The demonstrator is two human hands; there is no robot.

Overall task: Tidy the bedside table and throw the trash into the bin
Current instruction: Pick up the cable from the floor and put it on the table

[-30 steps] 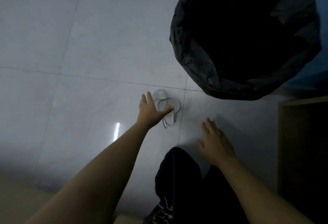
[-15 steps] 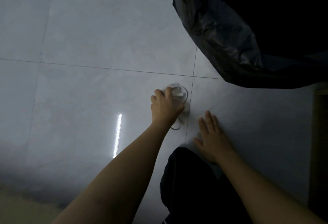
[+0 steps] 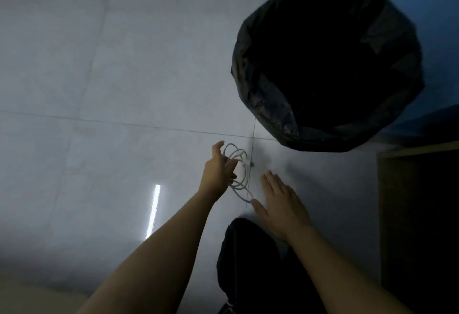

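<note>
**Q:** What is the left hand (image 3: 218, 169) doing at the centre of the frame?

**A:** It is grasping the coiled white cable (image 3: 239, 155), with its fingers curling through the loops and its thumb pointing upward. Holding it through the loops is probably keeping the coil from unwinding. One loop is trailing down and to the right, towards the other hand.

**Q:** Is the cable lying on the tiled floor (image 3: 124, 77) or hanging above it?

**A:** This cannot be told from above. The coil is sitting just left of a tile joint, below and left of the bin.

**Q:** And the right hand (image 3: 283, 204)?

**A:** It is holding nothing. The palm is facing down and the fingers are lying straight, just right of the cable, most likely steadying the crouching person. A dark trouser knee (image 3: 248, 251) is showing directly beneath it, though contact with the floor is not resolvable.

**Q:** Where is the bin standing?

**A:** The black-lined bin (image 3: 260, 105) is filling the upper right of the frame, its mouth open towards the camera and its inside too dark to read. A dark wooden furniture edge (image 3: 417, 154) is showing at lower right.

**Q:** Is the cable heading for the bin?

**A:** Probably not. A usable cable is more likely being tidied than thrown away.
</note>
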